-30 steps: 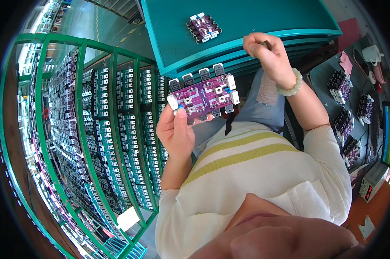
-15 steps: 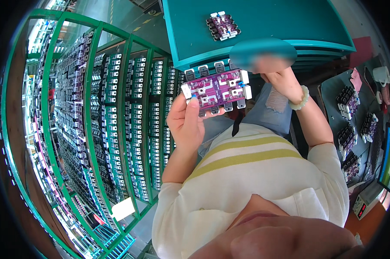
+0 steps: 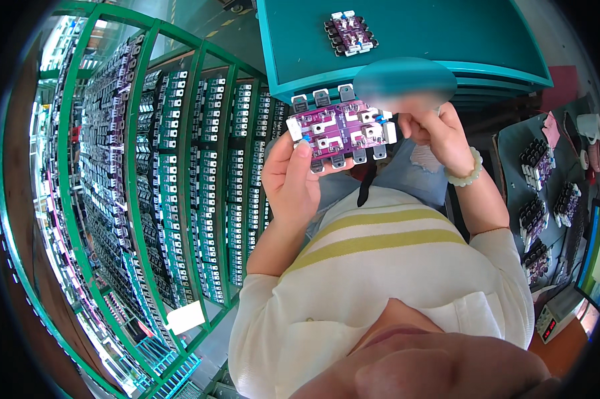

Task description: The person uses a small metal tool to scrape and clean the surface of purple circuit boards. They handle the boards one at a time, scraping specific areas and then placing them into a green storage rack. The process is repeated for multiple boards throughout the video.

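Note:
My left hand (image 3: 293, 176) grips the left end of a purple circuit board (image 3: 343, 136), with the thumb on its face. The board has black terminal tabs along both long edges, white connectors at its short ends and metal contacts on top. Close by its right end is my right hand (image 3: 439, 136), fingers curled in and closed. A blurred patch covers part of the fingertips, so whatever they hold cannot be made out. A second purple circuit board (image 3: 351, 33) lies on the green cabinet top (image 3: 433, 33) ahead.
On the left stands a green rack (image 3: 193, 166) filled with rows of boards. To the right, a dark table (image 3: 512, 143) bears several more circuit boards (image 3: 538, 163), a white cup (image 3: 589, 126), a monitor (image 3: 591, 253) and a device with a red display (image 3: 556, 319).
The held board has shifted slightly right and tilted a little. My right hand has come lower, nearer the board's right end, its fingers curled.

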Motion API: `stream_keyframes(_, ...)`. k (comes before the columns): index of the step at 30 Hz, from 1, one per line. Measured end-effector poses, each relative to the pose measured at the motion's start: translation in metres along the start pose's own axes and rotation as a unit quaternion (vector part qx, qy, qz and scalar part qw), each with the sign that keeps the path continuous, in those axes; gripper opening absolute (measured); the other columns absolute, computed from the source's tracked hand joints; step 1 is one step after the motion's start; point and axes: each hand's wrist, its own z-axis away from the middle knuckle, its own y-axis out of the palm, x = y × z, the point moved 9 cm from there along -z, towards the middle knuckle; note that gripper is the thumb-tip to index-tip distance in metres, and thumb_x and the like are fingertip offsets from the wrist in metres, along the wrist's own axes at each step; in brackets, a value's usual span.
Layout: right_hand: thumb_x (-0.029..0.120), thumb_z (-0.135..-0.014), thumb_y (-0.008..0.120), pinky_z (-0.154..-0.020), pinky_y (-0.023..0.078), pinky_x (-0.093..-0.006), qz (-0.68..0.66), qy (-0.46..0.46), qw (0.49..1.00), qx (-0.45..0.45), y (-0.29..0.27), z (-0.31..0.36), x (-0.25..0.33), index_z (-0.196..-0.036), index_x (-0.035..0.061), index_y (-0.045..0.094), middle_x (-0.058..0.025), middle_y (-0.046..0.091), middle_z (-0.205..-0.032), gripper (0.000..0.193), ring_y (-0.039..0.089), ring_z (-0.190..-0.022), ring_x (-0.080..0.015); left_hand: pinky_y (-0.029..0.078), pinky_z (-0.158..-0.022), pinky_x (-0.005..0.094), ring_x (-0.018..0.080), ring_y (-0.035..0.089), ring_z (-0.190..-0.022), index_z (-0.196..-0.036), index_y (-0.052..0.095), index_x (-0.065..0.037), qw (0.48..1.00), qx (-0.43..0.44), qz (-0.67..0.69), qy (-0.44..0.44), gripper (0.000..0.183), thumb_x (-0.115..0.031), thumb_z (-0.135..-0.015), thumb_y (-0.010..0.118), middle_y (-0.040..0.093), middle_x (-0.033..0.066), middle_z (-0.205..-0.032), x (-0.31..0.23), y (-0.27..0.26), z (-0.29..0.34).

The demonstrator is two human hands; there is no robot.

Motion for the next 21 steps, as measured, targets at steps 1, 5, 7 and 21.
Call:
stream_keyframes(1, 0.021, -0.097, 0.045, -0.044, 0.023, -0.0182, -0.002, -0.008, 1.000, -0.004, 0.004, 0.002, 0.001, -0.102, 0.0008, 0.063, 0.0032, 0.053, -0.070, 0.027, 0.031, -0.049, -0.0005, 0.059, -0.074, 0.0435, 0.0248, 0.065, -0.093, -0.124, 0.044, 0.009, 1.000, -0.001, 0.001, -0.001, 0.033, -0.008, -0.096, 0.039, 0.060, 0.0171, -0.111, 0.001, 0.000, 0.000)
stream_keyframes(5, 0.022, -0.096, 0.051, -0.043, 0.023, -0.0202, -0.029, -0.027, 0.999, 0.006, 0.012, 0.007, 0.000, -0.099, -0.0005, 0.063, 0.0032, 0.050, -0.065, 0.026, 0.030, -0.048, -0.0009, 0.059, -0.069, 0.0503, 0.0313, 0.065, -0.091, -0.121, 0.044, 0.010, 0.999, -0.025, -0.020, -0.011, 0.034, -0.011, -0.096, 0.038, 0.059, 0.0209, -0.110, 0.005, -0.001, -0.001)
stream_keyframes(7, 0.021, -0.095, 0.053, -0.042, 0.023, -0.0207, -0.031, -0.009, 0.999, 0.020, 0.016, 0.008, -0.004, -0.097, -0.0006, 0.063, 0.0029, 0.050, -0.065, 0.023, 0.030, -0.047, -0.0011, 0.059, -0.070, 0.0494, 0.0315, 0.065, -0.092, -0.121, 0.044, 0.009, 0.999, -0.017, -0.015, -0.023, 0.035, -0.014, -0.097, 0.035, 0.059, 0.0206, -0.111, 0.006, -0.001, -0.002)
stream_keyframes(21, 0.018, -0.096, 0.050, -0.040, 0.022, -0.0202, -0.151, 0.033, 0.988, 0.014, 0.023, 0.011, -0.006, -0.098, 0.0026, 0.057, -0.0038, 0.059, -0.073, 0.017, 0.030, -0.045, -0.0022, 0.057, -0.076, 0.0533, 0.0278, 0.062, -0.098, -0.121, 0.044, 0.003, 0.994, -0.004, 0.059, -0.089, 0.037, -0.024, -0.097, 0.034, 0.059, 0.0182, -0.114, 0.018, -0.001, -0.002)
